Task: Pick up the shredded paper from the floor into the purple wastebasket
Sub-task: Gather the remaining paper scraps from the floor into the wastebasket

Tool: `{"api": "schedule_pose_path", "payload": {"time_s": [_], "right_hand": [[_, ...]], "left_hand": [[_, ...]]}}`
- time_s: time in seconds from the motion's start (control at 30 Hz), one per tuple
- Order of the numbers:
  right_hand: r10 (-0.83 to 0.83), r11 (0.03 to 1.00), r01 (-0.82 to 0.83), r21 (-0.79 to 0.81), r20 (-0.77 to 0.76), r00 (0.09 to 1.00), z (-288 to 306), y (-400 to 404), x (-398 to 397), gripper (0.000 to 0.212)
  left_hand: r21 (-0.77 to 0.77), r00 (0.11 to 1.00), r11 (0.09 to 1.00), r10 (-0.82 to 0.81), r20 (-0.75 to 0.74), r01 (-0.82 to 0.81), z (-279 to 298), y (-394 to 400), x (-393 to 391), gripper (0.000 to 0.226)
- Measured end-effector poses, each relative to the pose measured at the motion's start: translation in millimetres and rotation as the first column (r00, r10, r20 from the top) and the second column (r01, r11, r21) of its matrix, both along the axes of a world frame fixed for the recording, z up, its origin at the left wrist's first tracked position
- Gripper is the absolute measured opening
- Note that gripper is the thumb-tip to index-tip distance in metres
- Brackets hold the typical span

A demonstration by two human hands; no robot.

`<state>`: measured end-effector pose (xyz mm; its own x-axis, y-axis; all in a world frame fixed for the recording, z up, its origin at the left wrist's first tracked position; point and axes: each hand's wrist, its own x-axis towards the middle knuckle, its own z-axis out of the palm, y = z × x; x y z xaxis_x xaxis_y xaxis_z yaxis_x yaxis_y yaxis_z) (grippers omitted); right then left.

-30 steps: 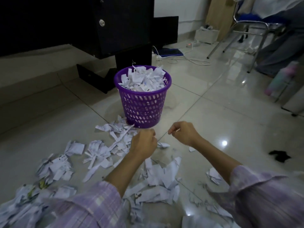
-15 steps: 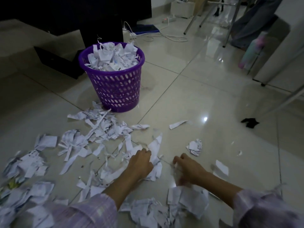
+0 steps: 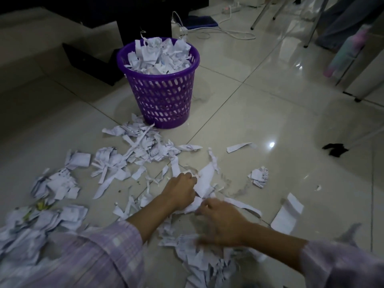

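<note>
On pale tiles (image 3: 259, 113), white crumpled shredded paper (image 3: 143, 145).

The scene is dim and bluish, with noisy, soft detail. A small white glare spot (image 3: 271, 144) shines on the glossy floor (image 3: 259, 104) at about three o'clock, and paler reflections streak the tiles toward one o'clock. From ten to twelve o'clock the picture sinks into near-black shadow. The right hand (image 3: 223, 222) is smeared by motion blur. The sleeves (image 3: 87, 256) at the bottom edge are soft, and straight lines bow near the borders.
</note>
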<state>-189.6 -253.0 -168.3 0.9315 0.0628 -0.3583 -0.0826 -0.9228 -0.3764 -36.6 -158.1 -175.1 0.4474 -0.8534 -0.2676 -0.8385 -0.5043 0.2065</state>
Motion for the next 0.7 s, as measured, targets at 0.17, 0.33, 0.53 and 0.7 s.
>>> {"api": "schedule_pose_path", "payload": {"time_s": [0.17,0.33,0.53,0.7], "right_hand": [[0.258,0.965,-0.261,0.002,-0.159,0.953,-19.8,19.0,-6.4,0.060],[0.085,0.996,-0.086,-0.020,-0.071,0.994,-23.1,3.0,25.7,0.025],[-0.354,0.933,0.358,0.026,0.223,0.908,-33.9,-30.2,62.5,0.025],[-0.063,0.997,0.069,-0.020,0.216,0.974,-10.5,-19.7,46.9,0.065]], "left_hand": [[0.062,0.999,0.998,0.008,0.035,-0.010,-0.6,16.5,0.2,0.035],[0.085,0.999,0.995,0.041,0.031,-0.044,1.5,23.8,1.5,0.034],[0.071,0.996,0.994,0.084,0.027,-0.086,5.0,27.4,-0.3,0.035],[0.027,0.990,0.989,0.142,0.006,-0.143,1.7,32.8,9.0,0.035]]}}
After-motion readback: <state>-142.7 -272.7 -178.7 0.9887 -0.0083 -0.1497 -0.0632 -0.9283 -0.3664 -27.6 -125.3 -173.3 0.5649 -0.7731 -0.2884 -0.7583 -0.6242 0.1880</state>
